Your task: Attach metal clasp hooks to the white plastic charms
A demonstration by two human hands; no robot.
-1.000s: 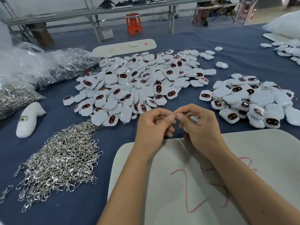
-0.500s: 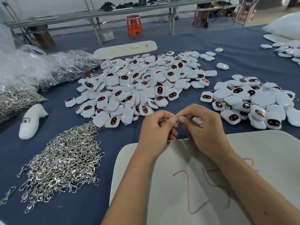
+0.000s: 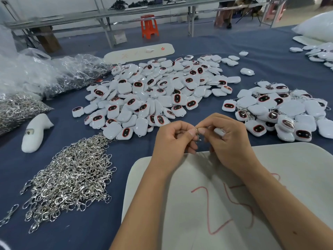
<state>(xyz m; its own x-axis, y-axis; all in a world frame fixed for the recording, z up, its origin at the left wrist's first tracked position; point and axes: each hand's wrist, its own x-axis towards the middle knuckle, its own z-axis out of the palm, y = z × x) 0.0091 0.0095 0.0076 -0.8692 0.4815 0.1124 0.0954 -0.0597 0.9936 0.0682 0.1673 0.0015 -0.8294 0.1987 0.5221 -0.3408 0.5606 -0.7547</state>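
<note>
Left hand [image 3: 173, 139]: pinching a metal clasp hook [image 3: 198, 135] between thumb and fingers, curled tight.
Right hand [image 3: 228, 139]: curling round a white charm [image 3: 219, 131], fingertips meeting the left's at the hook's ring.
Where it's happening: above the white board [image 3: 297, 159], between the big charm pile [image 3: 153, 94] and the finished pile [image 3: 281, 109].
Doing it well: I'd be keeping the charm steady while feeding the ring through its loop, then checking it closes.
Since a moment ago: hands are staying put, the hook now dangling slightly lower.
Spare hooks [image 3: 72, 177]: lying heaped to the left.

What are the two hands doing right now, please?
Left hand: pinching the metal clasp hook.
Right hand: holding a white charm, fingertips at the hook.
</note>
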